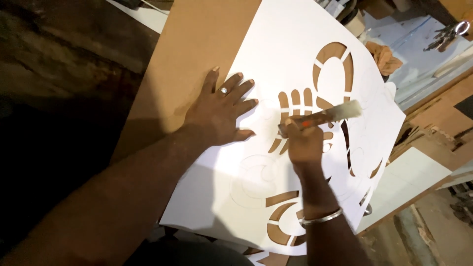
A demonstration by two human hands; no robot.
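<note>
A large white stencil sheet [290,44] with curved cut-out shapes lies on a brown board [192,44]. My left hand [221,111], with a ring on one finger, presses flat on the sheet's left part, fingers spread. My right hand [303,143], with a metal bangle on the wrist, grips a flat brush-like tool [330,116] with a pale tip, held across the cut-outs near the sheet's middle. The brown board shows through the openings.
A crumpled brown cloth [387,59] lies beyond the sheet's far right edge. White panels [414,177] and wood offcuts lie at the right. Metal tools [446,34] rest at the top right. Dark floor fills the left side.
</note>
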